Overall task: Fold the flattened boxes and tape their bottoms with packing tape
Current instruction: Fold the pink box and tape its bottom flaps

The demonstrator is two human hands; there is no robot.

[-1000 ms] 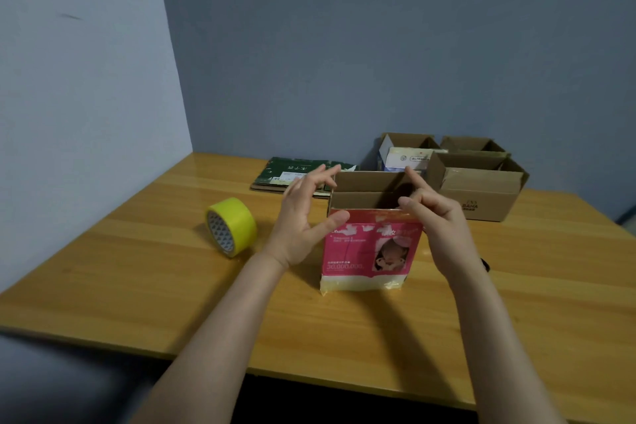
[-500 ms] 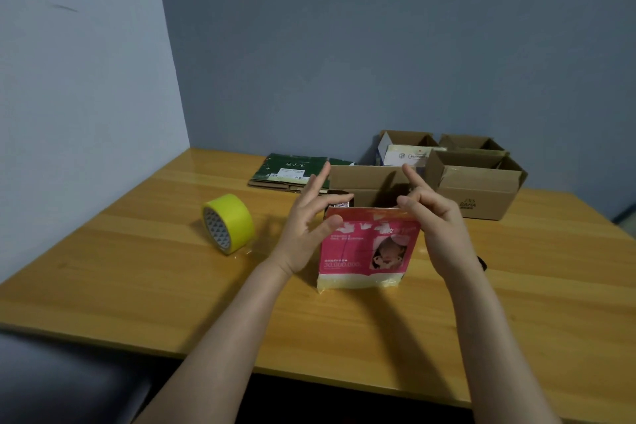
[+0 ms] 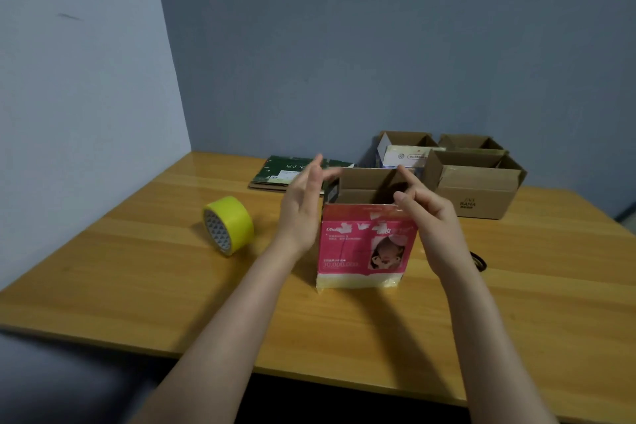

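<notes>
A wooden table [image 3: 137, 272] fills the lower frame, with open cardboard boxes [image 3: 478, 189] at center right. At center an upright pink box [image 3: 347, 251] stands open-topped on the table. The left hand [image 3: 303, 210], fingers straight and spread, blurred, is just beside the box's left side. The right hand [image 3: 430, 220], fingers partly curled, has its thumb at the box's top right corner; actual grip cannot be told. A yellow tape roll [image 3: 237, 220] lies at center left.

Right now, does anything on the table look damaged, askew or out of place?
Only the pink box: its print looks torn in patches near the top right edge. Otherwise it stands upright, and nothing is spilled.
</notes>
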